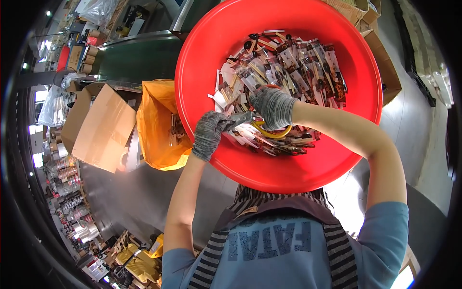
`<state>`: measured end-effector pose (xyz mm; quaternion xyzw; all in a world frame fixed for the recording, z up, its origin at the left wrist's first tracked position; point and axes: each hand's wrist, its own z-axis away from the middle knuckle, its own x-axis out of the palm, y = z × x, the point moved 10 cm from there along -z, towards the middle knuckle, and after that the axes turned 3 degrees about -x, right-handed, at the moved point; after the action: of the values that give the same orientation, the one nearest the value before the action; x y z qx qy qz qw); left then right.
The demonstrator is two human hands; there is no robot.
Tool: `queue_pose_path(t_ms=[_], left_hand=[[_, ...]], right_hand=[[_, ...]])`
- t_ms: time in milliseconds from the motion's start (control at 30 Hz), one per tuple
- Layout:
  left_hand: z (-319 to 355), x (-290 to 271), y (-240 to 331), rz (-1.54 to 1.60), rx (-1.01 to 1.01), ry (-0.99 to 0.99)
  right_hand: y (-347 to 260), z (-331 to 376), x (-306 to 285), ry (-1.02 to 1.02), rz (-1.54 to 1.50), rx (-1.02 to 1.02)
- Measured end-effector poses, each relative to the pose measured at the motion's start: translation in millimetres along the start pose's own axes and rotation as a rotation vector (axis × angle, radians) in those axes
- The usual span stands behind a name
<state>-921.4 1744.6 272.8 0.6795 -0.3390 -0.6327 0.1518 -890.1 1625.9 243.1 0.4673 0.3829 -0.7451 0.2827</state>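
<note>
A wide red plastic basin holds a heap of small clear-wrapped cutlery packets, with dark spoons, pale wooden sticks and printed paper slips inside. Over the near left of the heap, my gloved left hand pinches one packet by its end. My gloved right hand is wrapped round scissors with yellow loop handles. The blades point left at the far end of that packet; whether they touch it I cannot tell. Both gloves are grey knit.
Left of the basin stands an orange sack with more packets inside. Beside it is an open cardboard box. A green conveyor belt lies beyond. More cartons stand at the right, and shelves of goods line the far left.
</note>
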Motion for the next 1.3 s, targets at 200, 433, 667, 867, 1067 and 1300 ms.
queue_pose_path(t_ms=[200,433,667,867,1067,1300], left_hand=[[5.6,-2.7,-12.5,0.137,-0.113,-0.114],[7.3,-7.5,-11.2,0.059,-0.029,-0.088],[19.0,-1.0,-46.4,0.226,-0.29,-0.126],[28.3,-5.4,-59.2,0.362,-0.424,-0.078],[25.8,-20.3,-60.6,0.263,-0.31,-0.021],[23.6,-27.3,-66.4,0.271,-0.372,-0.091]], right_hand=[[-4.6,-1.3,-6.5,0.059,-0.044,-0.081],[-35.8,-18.2,-18.2,0.052,0.204,-0.129],[-33.7,-29.1,-12.7,-0.04,0.023,-0.17],[-38.9,-33.6,-21.4,-0.079,0.074,-0.189],[-32.2,-36.4,-27.7,0.071,0.05,-0.1],[-25.8,-38.9,-6.5,0.083,-0.074,-0.159]])
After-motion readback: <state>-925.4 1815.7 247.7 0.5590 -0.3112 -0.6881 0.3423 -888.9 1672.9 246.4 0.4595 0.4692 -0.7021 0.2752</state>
